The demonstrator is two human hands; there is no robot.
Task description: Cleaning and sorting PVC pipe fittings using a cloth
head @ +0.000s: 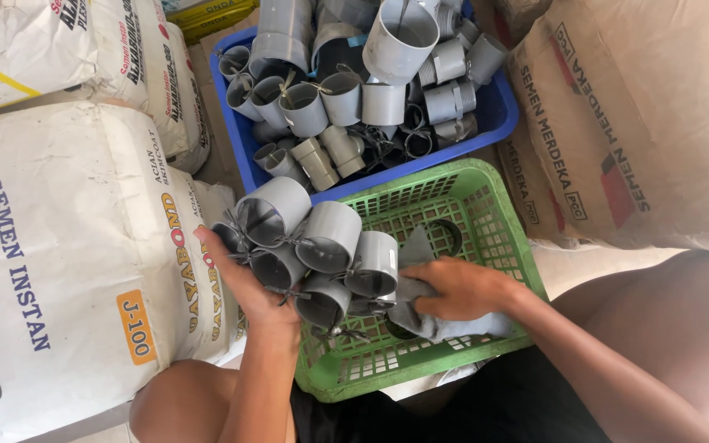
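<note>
My left hand (pixel 244 283) holds up a tied bundle of several grey pipe couplings (pixel 313 246) over the left side of a green plastic basket (pixel 494 213). My right hand (pixel 461 287) grips a grey cloth (pixel 432 321) and presses it against the lower right of the bundle. One loose grey ring (pixel 446 236) lies on the basket's floor behind my right hand.
A blue crate (pixel 498 111) full of grey pipe fittings stands behind the basket. White cement sacks (pixel 51 246) are stacked at the left, and a brown sack (pixel 633 115) leans at the right. My knees frame the basket at the bottom.
</note>
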